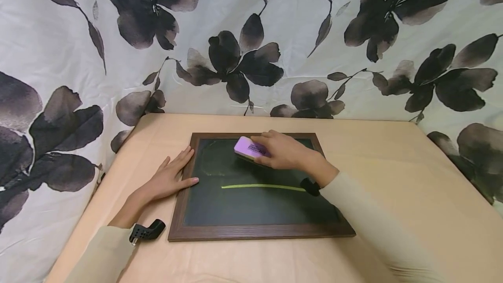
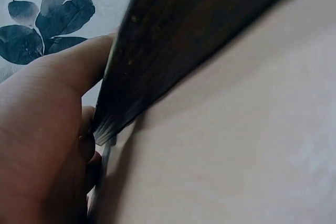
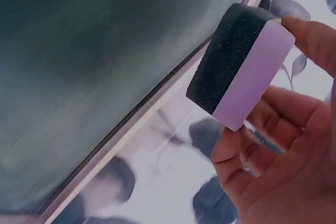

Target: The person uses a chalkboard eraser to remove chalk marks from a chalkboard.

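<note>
A chalkboard (image 1: 251,208) in a brown wooden frame (image 1: 259,232) lies on the table, with a yellow-green chalk line (image 1: 263,186) drawn across its middle. My right hand (image 1: 284,152) holds a chalkboard eraser (image 1: 248,146) over the upper part of the board. The eraser has a purple back and a dark felt layer; in the right wrist view its felt (image 3: 226,59) is turned toward the board, pinched between thumb and fingers. My left hand (image 1: 167,180) rests with extended fingers on the frame's left side; the left wrist view shows it right at the frame's dark edge (image 2: 152,51).
A peach cloth covers the table (image 1: 393,165). Behind and beside it hangs a white curtain (image 1: 306,21) with dark flowers. Faint chalk smears (image 1: 214,171) mark the board's upper left. Each wrist carries a small black camera (image 1: 148,230).
</note>
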`<state>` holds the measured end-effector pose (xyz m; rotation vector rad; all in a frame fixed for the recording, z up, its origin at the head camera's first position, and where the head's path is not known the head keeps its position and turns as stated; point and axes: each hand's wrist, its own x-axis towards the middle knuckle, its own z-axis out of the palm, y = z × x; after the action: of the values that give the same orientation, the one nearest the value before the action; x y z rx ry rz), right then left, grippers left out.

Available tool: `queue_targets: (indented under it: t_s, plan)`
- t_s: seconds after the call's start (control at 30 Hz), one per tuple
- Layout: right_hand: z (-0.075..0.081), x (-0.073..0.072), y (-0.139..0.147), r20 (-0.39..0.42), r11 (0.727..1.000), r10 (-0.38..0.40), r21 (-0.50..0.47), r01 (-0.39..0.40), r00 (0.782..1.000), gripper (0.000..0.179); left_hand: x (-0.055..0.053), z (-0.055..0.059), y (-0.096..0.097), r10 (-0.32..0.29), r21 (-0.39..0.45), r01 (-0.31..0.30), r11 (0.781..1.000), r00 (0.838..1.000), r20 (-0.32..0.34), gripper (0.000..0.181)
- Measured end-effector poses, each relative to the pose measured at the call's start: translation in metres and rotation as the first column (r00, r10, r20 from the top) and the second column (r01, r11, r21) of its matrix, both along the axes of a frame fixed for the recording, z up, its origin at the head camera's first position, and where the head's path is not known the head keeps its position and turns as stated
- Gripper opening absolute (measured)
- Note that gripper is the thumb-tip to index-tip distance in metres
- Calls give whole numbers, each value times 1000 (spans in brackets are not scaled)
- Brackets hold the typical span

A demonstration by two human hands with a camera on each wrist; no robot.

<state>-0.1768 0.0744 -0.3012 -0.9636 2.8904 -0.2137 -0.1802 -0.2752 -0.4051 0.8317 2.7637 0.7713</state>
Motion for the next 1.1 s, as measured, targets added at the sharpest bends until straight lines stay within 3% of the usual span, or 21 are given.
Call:
queue_targets:
  t_s: [0.3, 0.6, 0.9, 1.1]
  plan:
    - [-3, 18, 73, 5, 972, -198, -129, 197, 980, 59, -3, -1, 4, 15, -6, -15, 1000, 1000, 12, 91]
    - [-24, 27, 123, 114, 941, -248, -208, 267, 962, 55, -6, -4, 11, 34, -5, -34, 999, 999, 25, 90]
    - [-32, 44, 125, 121, 933, -270, -213, 291, 955, 54, -7, -1, 10, 36, 23, -36, 999, 999, 40, 88]
    - [-41, 58, 119, 80, 916, -352, -176, 361, 932, 51, -5, 0, 10, 27, 38, -28, 999, 999, 34, 87]
